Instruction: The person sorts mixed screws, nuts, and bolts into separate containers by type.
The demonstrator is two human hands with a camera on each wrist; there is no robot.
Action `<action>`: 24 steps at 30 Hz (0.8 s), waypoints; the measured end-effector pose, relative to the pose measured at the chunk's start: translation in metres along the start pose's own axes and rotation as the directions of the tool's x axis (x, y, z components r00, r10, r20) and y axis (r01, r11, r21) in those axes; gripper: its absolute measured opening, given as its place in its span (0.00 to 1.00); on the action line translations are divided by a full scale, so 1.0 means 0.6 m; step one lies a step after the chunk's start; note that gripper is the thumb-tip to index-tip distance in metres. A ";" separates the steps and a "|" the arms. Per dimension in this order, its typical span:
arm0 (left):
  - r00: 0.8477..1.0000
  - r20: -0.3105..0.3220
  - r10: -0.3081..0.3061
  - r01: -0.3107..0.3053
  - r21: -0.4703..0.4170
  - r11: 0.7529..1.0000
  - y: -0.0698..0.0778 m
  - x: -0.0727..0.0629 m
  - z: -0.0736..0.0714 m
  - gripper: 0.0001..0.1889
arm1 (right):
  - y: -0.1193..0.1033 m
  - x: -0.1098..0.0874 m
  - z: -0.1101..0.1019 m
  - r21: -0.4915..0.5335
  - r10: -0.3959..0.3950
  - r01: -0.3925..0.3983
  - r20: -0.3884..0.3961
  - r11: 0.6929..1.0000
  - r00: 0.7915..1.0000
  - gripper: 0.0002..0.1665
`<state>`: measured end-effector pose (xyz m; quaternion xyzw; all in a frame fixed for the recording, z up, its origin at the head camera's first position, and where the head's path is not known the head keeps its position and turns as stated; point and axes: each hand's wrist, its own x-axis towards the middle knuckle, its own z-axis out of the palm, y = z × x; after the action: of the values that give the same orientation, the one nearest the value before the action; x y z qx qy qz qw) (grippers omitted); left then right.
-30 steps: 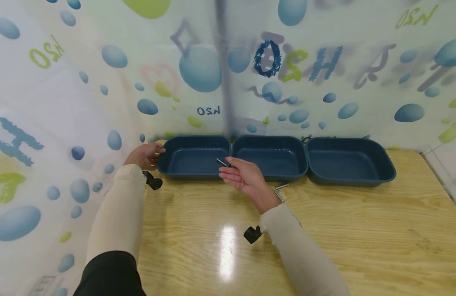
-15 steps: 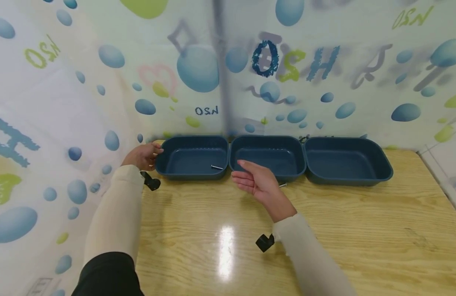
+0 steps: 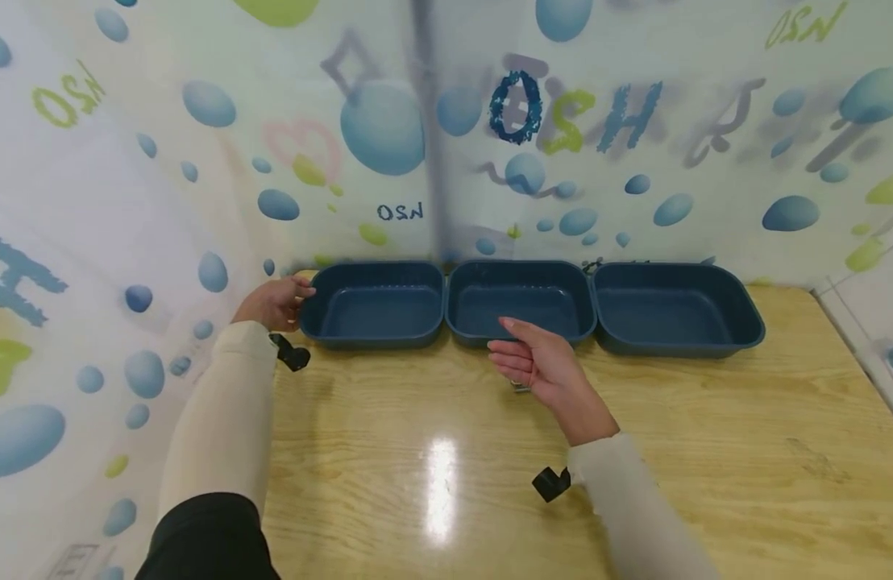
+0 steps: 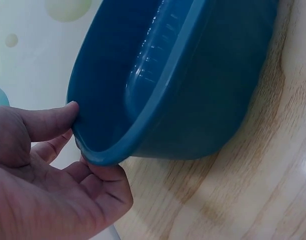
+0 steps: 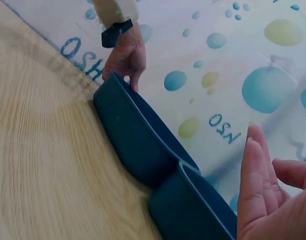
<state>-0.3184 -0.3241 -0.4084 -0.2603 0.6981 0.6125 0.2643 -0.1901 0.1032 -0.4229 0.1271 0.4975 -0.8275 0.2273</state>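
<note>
My left hand (image 3: 274, 304) holds the left end of the leftmost dark blue plastic bin (image 3: 374, 345). In the left wrist view, the thumb (image 4: 55, 122) lies at the bin's rim (image 4: 162, 95) and the other fingers curl against its outside. My right hand (image 3: 544, 362) hovers in front of the middle bin (image 3: 519, 302), fingers extended and thumb apart, holding nothing. Partly hidden under that hand, shiny metal screws (image 3: 521, 387) lie on the wooden table. No screw shows inside the left bin; its front wall hides part of the floor.
A third blue bin (image 3: 679, 310) completes the row along the back of the table (image 3: 388, 451). Behind it hangs a patterned sheet (image 3: 475, 209), which also runs down the left side. Neighbouring bins stand side by side, nearly touching.
My right hand has let go of a screw, which showed at the left bin half a second ago and is now out of sight. That hand moved right and nearer. The left hand stays put.
</note>
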 end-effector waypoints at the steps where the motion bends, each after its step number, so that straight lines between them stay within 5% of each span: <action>1: 1.000 0.001 0.000 0.000 0.000 1.000 0.001 -0.002 0.000 0.03 | 0.000 -0.001 -0.005 0.003 0.001 -0.001 -0.004 1.000 1.000 0.31; 11: 1.000 -0.004 -0.013 0.013 -0.017 1.000 0.005 -0.012 0.006 0.04 | 0.018 -0.013 -0.053 -0.002 0.037 -0.037 -0.059 0.999 0.998 0.31; 24: 1.000 -0.004 -0.017 0.017 -0.022 1.000 0.001 0.004 0.000 0.04 | 0.057 -0.015 -0.084 -0.048 0.073 -0.078 -0.100 0.996 0.992 0.31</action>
<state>-0.3205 -0.3241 -0.4095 -0.2704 0.6895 0.6175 0.2650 -0.1660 0.1358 -0.4692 0.1804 0.5240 -0.7979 0.2371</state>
